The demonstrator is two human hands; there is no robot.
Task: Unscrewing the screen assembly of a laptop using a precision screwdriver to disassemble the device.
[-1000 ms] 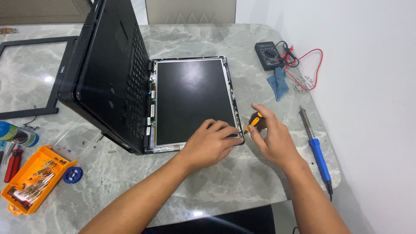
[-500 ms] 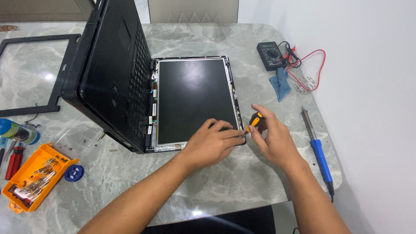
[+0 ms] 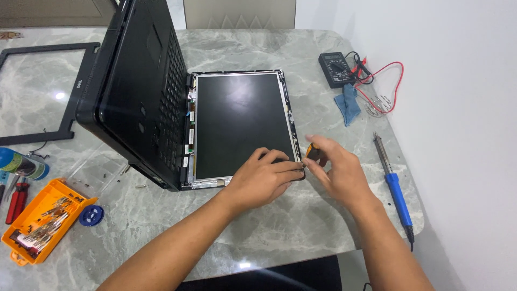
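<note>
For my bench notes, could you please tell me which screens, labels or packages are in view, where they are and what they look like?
Laptop screen panel: flat on the table centre, dark rectangle, silver edge; both hands at its near right corner.
Meter: far right, small black box with red leads; its display is too small to make out.
Orange case: near left, open, holding metal bits.

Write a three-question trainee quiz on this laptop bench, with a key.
1. True or false: the left hand rests on the corner of the bare screen panel.
2. What does the right hand hold? A) an orange-handled screwdriver B) the blue soldering iron C) the multimeter
3. Which side of the marble table holds the orange bit case?

Key
1. True.
2. A; the soldering iron lies untouched beside that hand.
3. The person's left, near the front edge.
</note>
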